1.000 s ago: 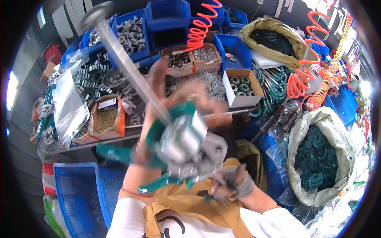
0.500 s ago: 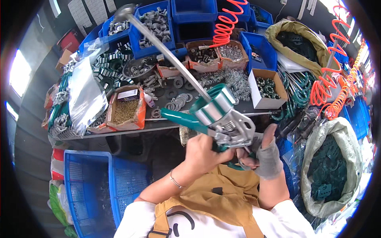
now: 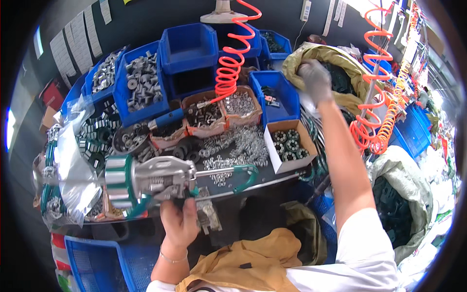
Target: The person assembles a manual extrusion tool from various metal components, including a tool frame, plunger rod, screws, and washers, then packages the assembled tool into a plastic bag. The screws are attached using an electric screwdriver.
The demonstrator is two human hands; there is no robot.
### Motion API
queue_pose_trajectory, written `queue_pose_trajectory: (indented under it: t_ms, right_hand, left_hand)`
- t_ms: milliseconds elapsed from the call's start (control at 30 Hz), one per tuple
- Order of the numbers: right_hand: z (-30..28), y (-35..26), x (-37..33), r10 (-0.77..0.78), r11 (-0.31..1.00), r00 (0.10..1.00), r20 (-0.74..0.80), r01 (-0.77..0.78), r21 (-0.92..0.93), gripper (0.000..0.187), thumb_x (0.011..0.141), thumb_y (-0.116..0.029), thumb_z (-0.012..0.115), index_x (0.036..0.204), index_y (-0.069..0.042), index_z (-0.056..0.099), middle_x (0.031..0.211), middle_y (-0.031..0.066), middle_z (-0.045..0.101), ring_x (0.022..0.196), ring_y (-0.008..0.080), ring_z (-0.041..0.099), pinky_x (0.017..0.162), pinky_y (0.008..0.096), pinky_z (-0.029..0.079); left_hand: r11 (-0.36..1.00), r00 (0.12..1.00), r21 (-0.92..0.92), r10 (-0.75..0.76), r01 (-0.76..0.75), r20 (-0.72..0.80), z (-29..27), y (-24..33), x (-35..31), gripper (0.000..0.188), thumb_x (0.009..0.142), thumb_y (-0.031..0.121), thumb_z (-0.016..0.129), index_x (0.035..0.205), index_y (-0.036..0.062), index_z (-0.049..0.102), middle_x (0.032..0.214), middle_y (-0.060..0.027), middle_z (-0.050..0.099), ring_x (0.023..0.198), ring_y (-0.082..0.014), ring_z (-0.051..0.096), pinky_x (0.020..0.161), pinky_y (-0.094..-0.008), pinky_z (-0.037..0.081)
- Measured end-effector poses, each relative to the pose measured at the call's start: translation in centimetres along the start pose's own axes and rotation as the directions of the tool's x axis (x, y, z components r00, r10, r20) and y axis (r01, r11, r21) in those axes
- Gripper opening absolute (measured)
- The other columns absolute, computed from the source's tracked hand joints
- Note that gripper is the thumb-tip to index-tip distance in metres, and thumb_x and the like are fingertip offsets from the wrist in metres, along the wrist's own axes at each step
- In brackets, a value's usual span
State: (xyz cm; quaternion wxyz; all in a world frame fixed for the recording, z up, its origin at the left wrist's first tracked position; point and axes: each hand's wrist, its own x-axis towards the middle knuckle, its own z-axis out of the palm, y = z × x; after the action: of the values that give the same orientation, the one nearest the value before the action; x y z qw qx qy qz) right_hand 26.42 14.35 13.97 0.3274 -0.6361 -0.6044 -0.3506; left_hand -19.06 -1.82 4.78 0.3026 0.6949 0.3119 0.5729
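Observation:
My left hand (image 3: 179, 221), wearing a thin bracelet, is closed on the grip of a caulking gun (image 3: 168, 175) above the bench's front edge. The gun lies sideways: its silver-and-green collar points left, with a motion-blurred rod beyond it. On the right its thin rod ends in a green hook (image 3: 247, 177). Far from it, my right hand (image 3: 316, 82), in a grey fingerless glove, reaches over the rim of an olive sack (image 3: 296, 53) that holds dark parts (image 3: 342, 78). That hand is blurred, so its fingers cannot be read.
Blue bins (image 3: 188, 47) stand along the back, some with metal parts. A red coiled air hose (image 3: 226, 78) hangs over small parts boxes. Beside loose springs and nuts sits a white carton (image 3: 291, 146). A pale sack (image 3: 404, 170) stands right, a blue crate (image 3: 92, 258) lower left.
My right hand has left the caulking gun and reached far right to the olive sack. My left hand has carried the gun left and turned it sideways. The view has shifted.

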Motion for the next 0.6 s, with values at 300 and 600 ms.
queue_pose_trajectory:
  t_ms: [300, 600]
  right_hand:
    - [7.4, 5.9, 4.7, 0.888, 0.453, 0.459, 0.030, -0.862, -0.228, 0.061, 0.081, -0.044, 0.061, 0.128, -0.006, 0.055, 0.141, 0.0221, 0.039, 0.130, 0.0396, 0.039, 0.107, 0.0477, 0.033]
    - [-2.8, -2.0, -1.4, 0.682, 0.538, 0.729, 0.058, -0.554, 0.635, 0.024, 0.087, -0.017, 0.059, 0.104, 0.001, 0.058, 0.101, 0.0096, 0.063, 0.091, 0.0147, 0.057, 0.086, 0.0306, 0.045]
  left_hand:
    - [0.981, 0.983, -0.062, -0.184, 0.184, 0.007, -0.9, -2.9, -4.0, 0.026, 0.095, 0.013, 0.057, 0.113, -0.0043, 0.050, 0.095, -0.0092, 0.058, 0.068, -0.0112, 0.050, 0.057, -0.0240, 0.043]
    - [0.630, 0.720, -0.354, -0.561, 0.691, 0.408, 3.6, 1.0, -0.2, 0.014, 0.092, 0.005, 0.058, 0.102, -0.0045, 0.058, 0.079, -0.0065, 0.060, 0.064, -0.0103, 0.053, 0.054, -0.0228, 0.042]
